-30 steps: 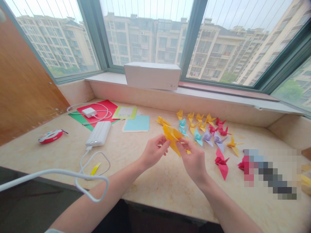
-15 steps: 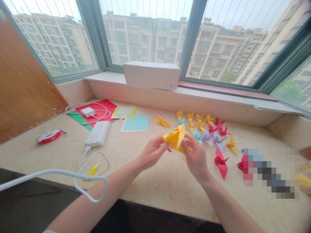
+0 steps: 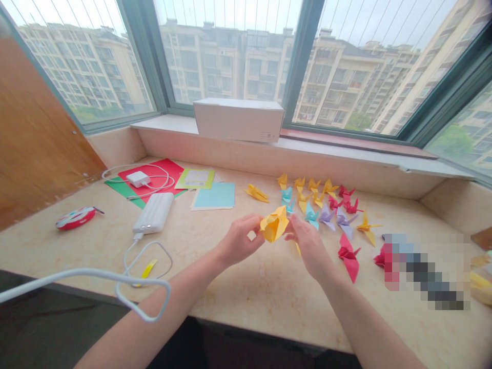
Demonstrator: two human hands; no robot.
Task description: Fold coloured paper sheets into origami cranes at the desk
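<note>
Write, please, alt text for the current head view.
A left hand holds folded yellow paper over a marbled counter, the right hand close beside it. Colourful paper cranes sit to the right; a white power bank lies left.

Bright, diffuse daylight from the windows (image 3: 226, 66), sky (image 3: 230, 11) nearly blown out, soft shadows on counter (image 3: 246, 287), dark underneath, wide-angle stretch toward edges, pixelated patch (image 3: 426, 271) lower right.

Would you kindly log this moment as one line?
Left hand: pinches folded yellow paper | Right hand: at its right edge, contact unclear | Nearby: red paper crane, light-blue paper, white power bank
</note>
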